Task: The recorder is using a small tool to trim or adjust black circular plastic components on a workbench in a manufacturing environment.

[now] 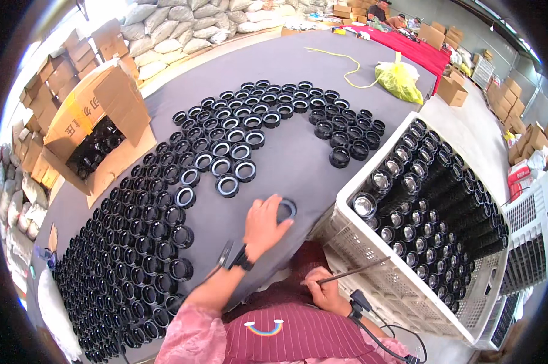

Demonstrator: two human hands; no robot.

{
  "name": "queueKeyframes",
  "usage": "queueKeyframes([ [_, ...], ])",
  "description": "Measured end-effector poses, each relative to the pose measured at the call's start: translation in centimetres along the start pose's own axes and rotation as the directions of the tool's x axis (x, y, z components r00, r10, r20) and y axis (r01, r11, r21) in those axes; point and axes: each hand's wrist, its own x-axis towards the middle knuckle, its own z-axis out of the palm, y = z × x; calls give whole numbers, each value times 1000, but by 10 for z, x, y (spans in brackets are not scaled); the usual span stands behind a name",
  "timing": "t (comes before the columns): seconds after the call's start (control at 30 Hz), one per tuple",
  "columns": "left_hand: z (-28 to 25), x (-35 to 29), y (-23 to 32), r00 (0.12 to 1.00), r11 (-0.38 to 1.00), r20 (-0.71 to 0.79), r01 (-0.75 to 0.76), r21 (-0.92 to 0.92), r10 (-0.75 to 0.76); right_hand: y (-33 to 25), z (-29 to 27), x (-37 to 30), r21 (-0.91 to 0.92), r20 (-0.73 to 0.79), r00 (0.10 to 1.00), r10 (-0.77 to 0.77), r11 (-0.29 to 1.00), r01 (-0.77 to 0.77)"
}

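Observation:
My left hand (263, 225) reaches over the grey table, thumb and fingers round a black ring-shaped cap (292, 208) with a greyish rim. In front of it stand several black caps with pale inner rings (227, 185). Many plain black caps (145, 246) fill the table to the left in close rows, and a smaller group (339, 157) stands at the right. Close to my lap, my right hand (326, 290) is closed on a thin brown rod (362, 267) that points up to the right, its tip over the crate's near side.
A white plastic crate (371, 255) at right holds stacked black caps, some with shiny silver centres. An open cardboard box (113, 91) with black parts stands at the left. A yellow-green bag (399, 80) lies at the far edge. People sit beyond at a red-covered table (401, 48).

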Motion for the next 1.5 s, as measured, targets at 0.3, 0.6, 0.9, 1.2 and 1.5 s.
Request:
queueKeyframes([
  [0.3,129,180,-9,996,993,-84,33,-116,-43,23,-23,-54,-34,-67,969,239,970,-242],
  [0.6,140,184,27,999,976,-44,8,-216,-18,32,-31,-62,-32,-161,945,284,956,-293],
  [0.9,-15,53,-11,990,992,-121,-52,116,67,30,-23,-42,-58,45,985,166,985,-163],
  [1.2,-43,-80,7,1000,966,5,-12,-258,14,-7,-52,-46,-408,-197,861,469,759,-507],
  [1.5,-54,-150,6,993,915,-18,97,-392,-113,19,-54,-139,13,-138,710,690,718,-696],
])
